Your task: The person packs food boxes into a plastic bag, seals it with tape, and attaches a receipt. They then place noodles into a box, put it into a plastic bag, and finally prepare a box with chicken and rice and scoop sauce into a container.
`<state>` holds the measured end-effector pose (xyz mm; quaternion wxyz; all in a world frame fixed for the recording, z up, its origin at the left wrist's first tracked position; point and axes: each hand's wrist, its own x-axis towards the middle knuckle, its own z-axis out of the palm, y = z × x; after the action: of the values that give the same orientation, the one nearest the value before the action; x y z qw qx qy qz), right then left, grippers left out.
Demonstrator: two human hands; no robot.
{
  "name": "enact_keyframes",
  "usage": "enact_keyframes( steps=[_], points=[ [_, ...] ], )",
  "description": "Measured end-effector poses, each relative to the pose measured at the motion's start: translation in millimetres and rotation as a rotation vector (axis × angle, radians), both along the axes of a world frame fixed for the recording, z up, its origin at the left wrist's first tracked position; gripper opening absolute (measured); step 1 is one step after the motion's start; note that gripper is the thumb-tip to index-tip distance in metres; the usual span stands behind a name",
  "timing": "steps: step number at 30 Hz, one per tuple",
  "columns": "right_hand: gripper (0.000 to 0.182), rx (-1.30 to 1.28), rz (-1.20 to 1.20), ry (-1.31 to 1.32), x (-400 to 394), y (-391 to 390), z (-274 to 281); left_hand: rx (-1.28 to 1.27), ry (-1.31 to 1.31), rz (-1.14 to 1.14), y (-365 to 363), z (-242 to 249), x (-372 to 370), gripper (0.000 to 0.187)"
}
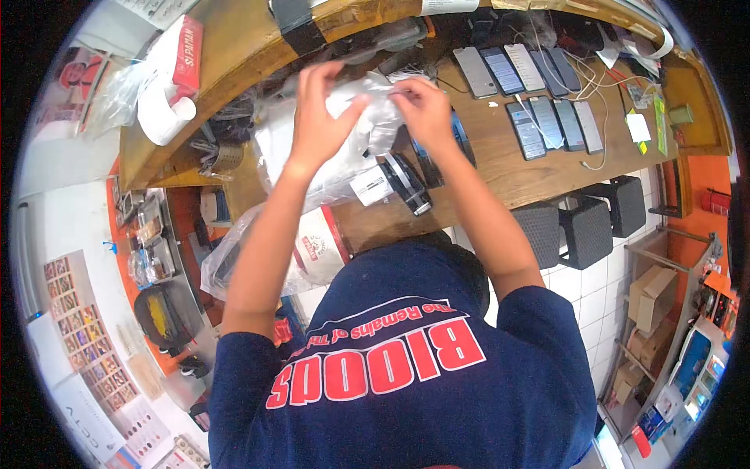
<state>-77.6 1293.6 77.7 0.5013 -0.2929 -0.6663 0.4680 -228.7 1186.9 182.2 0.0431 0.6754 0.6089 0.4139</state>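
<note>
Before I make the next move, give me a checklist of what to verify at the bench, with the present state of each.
1. Left hand free: ok, fingers spread at the white plastic bundle.
2. Right hand at the bundle: ok, fingertips drawn together at its far edge.
3. Firmness of the right grip: cannot tell.
4. Phones clear of both hands: ok, two rows off to the right.
5. Phones free of cables: not ok, a white cable lies across the nearer row.
6. Bundle's contents identified: cannot tell, the plastic hides them.
</note>
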Motion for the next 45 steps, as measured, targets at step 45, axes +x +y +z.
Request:
enact_keyframes(
  steps=[45],
  points=[
    [0.03,-0.572,-0.285,0.021,167,-53,-74,-0.672,-0.709,0.665,-39,-233,-77,0.038]
  ],
)
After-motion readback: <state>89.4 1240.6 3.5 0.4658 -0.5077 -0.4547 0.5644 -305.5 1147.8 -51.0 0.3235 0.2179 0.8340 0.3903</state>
